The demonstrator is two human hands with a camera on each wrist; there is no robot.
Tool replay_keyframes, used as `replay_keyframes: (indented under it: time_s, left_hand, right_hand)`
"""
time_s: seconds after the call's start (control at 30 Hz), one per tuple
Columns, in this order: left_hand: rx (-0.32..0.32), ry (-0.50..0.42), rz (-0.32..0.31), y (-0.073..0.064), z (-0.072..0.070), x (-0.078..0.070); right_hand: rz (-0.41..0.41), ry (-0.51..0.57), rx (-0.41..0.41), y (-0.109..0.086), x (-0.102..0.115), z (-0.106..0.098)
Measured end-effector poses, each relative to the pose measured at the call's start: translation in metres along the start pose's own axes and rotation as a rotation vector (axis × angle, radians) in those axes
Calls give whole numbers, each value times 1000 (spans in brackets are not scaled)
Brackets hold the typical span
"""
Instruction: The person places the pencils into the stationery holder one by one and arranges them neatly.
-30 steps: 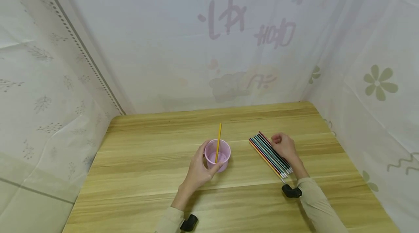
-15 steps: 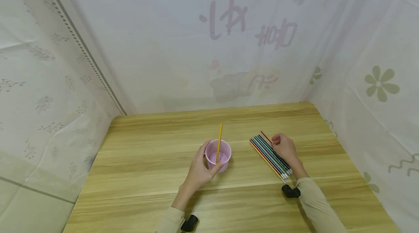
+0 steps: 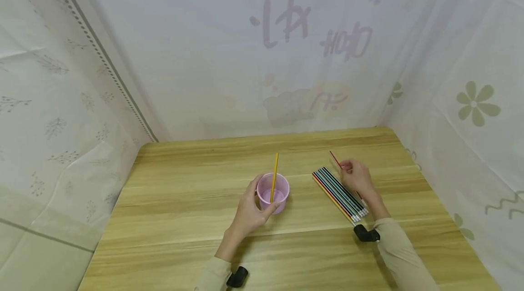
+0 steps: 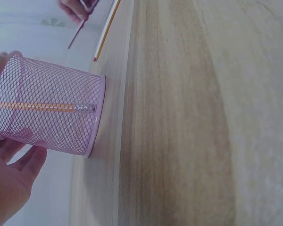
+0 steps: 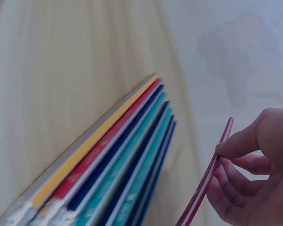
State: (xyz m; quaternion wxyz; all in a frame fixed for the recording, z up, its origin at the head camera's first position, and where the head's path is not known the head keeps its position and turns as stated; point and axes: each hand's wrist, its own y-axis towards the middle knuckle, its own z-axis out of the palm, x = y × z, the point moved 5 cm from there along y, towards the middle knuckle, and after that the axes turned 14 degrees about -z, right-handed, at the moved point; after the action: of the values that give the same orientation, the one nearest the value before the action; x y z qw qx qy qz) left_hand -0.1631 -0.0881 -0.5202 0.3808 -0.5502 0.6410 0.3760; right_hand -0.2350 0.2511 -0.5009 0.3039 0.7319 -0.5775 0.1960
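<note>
Two hands are seen over a wooden table (image 3: 184, 218). A pink mesh cup (image 3: 273, 192) is gripped by the left hand (image 3: 249, 211), with the thumb curled round one side and the fingers round the other, and the cup is stood upright on the table, roughly in the middle. One yellow pencil (image 3: 274, 177) is leaned inside it, its top stuck out well above the rim. From the left wrist view the pencil's metal end can be made out through the mesh, right down at the cup's bottom.

Over on the right, a red pencil (image 3: 336, 161) is pinched by the right hand (image 3: 358, 177) between thumb and fingertips. It's held off the table, tilted, with the far end pointed up and away from the person. Just beside that hand, on its left, a row of pencils (image 3: 339, 194) is laid flat on the table, side by side and touching, eraser ends toward the person. Yellow, red, dark blue and teal ones can be picked out in the right wrist view. The red pencil is kept apart from the row, above and to its right.

A pale printed curtain (image 3: 286, 54) is hung round the back and sides of the table.
</note>
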Motion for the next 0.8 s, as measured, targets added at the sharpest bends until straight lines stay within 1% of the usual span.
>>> replay_keyframes:
  time_s: [0.17,0.4,0.6,0.8]
  left_hand:
    - [-5,9,-3,0,-1,1]
    - [-9,13,11,1,1,1]
    - [-10,2,19,0,0,2]
    - [-5,-6,22,0,0,2]
  right_hand:
    - [-22,31,-20,5,19,-9]
    - [-54,60,-69,7,47,-20]
    - [-83,91,-107,10,73,-25]
    - [-104,121,-141,11,94,-29]
